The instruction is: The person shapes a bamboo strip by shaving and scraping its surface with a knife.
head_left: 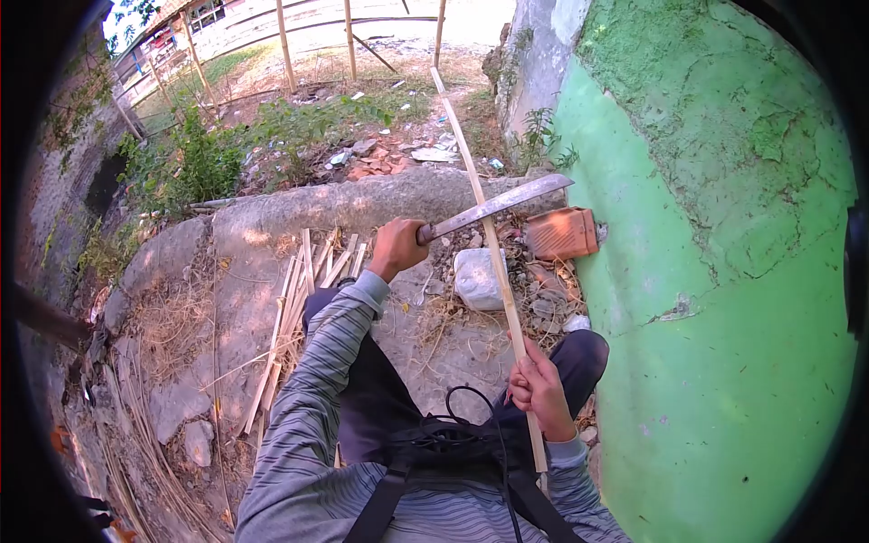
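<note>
My left hand [398,247] is closed round the handle of a machete [498,204], whose curved blade points right and lies across a long bamboo strip [502,281]. The strip runs from near my lap up toward the fence. Lower on the strip, my right hand [538,387] grips it above my right knee. Beneath the blade, a whitish block [479,279] sits on the ground. To the left of my legs lies a pile of split bamboo strips [288,317]. Whether the blade cuts into the strip cannot be made out.
A green wall [706,362] rises close on the right, with an orange-red brick [561,234] at its foot. A low concrete ledge [308,206] crosses ahead. Beyond are plants, rubble and bamboo fence posts [350,41]. Dry fibres lie at the left.
</note>
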Demonstrator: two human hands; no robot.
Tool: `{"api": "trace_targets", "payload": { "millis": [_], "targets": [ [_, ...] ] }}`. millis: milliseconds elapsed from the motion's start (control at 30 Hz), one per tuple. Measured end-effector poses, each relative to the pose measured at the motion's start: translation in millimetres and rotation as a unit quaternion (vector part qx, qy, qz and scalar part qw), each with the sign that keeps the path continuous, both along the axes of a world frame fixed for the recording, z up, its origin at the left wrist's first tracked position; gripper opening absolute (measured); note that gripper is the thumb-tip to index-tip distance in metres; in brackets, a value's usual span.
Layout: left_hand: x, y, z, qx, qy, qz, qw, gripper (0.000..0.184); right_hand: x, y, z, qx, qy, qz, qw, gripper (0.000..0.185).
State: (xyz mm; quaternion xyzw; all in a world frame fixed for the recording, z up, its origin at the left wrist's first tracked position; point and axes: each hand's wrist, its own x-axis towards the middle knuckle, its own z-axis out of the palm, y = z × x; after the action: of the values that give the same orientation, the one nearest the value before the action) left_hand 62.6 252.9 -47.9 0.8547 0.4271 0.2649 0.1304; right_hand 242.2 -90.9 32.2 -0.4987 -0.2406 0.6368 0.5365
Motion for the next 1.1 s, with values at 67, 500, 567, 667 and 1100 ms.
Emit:
{"api": "trace_targets", "payload": {
  "millis": [67, 500, 567, 667, 1100],
  "targets": [
    [-2, 2, 1, -0.001, -0.002, 0.01, 1.0, 0.014, -2, -8, 1, -0.008, -0.004, 0.012, 1.0, 0.049],
    [-6, -11, 2, -0.009, -0.007, -0.011, 1.0, 0.014, -1, -1, -10, 0.008, 0.013, -0.004, 1.0, 0.047],
    [-4, -12, -2, 0.011, -0.019, -0.022, 1.0, 0.013, -1, 3, -12, 0.014, -0.009, -0.006, 1.0, 0.047],
    [-3, -12, 0, 0.027, -0.035, -0.025, 0.999, 0.012, -3, 6, -10, 0.023, -0.005, -0.007, 1.0, 0.047],
    [0, -4, -5, -0.004, 0.01, -0.014, 1.0, 0.013, -1, -1, -15, 0.012, -0.007, -0.015, 1.0, 0.046]
  ]
}}
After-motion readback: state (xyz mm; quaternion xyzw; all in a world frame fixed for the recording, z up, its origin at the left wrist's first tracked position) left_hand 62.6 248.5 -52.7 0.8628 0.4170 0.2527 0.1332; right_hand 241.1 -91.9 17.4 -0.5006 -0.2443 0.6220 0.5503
